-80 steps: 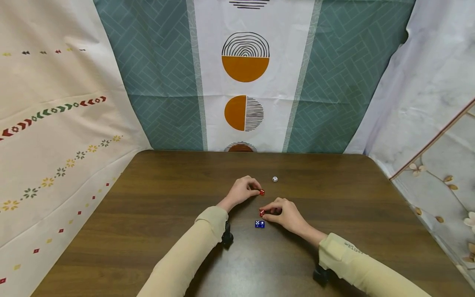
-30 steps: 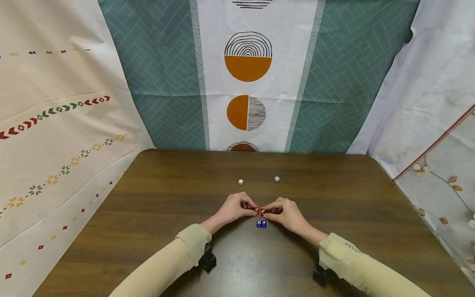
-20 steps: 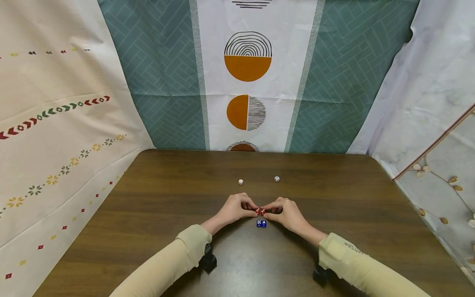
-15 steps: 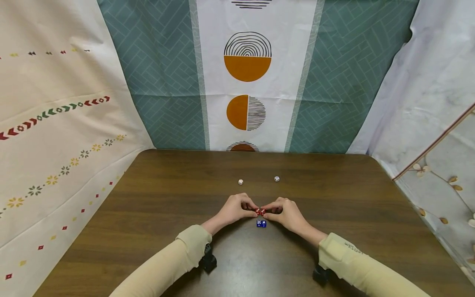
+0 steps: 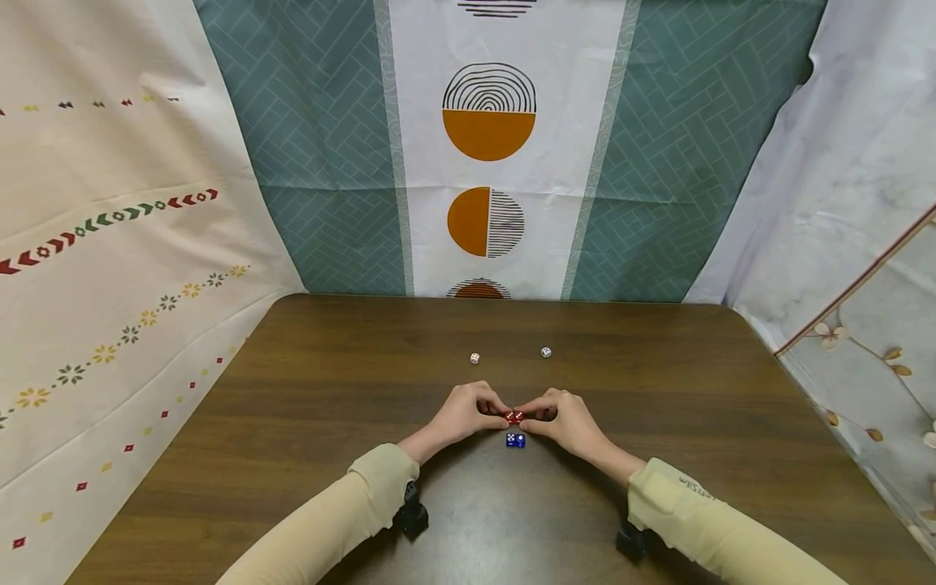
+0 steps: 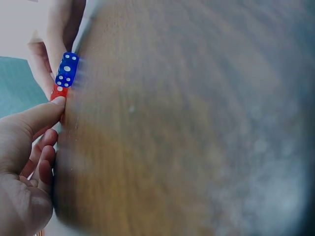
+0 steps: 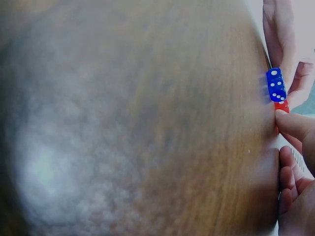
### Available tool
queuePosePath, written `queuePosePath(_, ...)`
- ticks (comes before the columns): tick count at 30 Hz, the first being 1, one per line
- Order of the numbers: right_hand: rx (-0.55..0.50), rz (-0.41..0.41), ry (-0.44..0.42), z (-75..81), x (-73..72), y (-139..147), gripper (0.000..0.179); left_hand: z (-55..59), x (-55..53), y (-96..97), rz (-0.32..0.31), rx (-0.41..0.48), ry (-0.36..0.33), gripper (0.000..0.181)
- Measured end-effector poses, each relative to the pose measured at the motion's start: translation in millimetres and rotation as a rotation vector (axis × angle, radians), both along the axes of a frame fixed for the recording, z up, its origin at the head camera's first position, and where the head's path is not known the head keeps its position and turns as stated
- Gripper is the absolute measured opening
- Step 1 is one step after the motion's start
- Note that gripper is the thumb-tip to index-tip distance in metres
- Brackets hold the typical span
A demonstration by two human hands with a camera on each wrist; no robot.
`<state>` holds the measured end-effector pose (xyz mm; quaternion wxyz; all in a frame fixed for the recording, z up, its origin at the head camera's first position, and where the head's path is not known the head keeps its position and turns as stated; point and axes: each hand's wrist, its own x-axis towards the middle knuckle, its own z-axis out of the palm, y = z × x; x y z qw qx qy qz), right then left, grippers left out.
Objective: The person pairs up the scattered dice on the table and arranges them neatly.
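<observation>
Two red dice sit side by side at the middle of the table. My left hand [image 5: 464, 410] pinches the left red die [image 5: 509, 418] between thumb and forefinger. From the other side, my right hand [image 5: 566, 422] pinches the right red die [image 5: 519, 417]. Just in front of them, two blue dice [image 5: 515, 440] stand together in a row. In the left wrist view a blue die [image 6: 67, 69] partly covers the red die [image 6: 59, 92] by my thumb. The right wrist view has a blue die [image 7: 276, 84] in front of the red die [image 7: 282, 105].
Farther back on the brown wooden table [image 5: 329, 366] lie a white die [image 5: 474, 358] on the left and another white die [image 5: 546, 353] on the right. Patterned cloths hang behind the table and along both sides.
My left hand has come toward me and brought its red die against the right one, uncovering the left white die. My right hand has stayed nearly in place, still pinching its die.
</observation>
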<state>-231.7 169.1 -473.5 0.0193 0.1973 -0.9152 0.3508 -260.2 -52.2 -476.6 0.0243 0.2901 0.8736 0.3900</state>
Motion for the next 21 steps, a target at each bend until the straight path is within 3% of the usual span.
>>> queuePosePath(21, 0.000, 0.002, 0.001, -0.4, -1.1, 0.3, 0.019, 2.6, 2.3, 0.7, 0.001, 0.006, 0.024, 0.012)
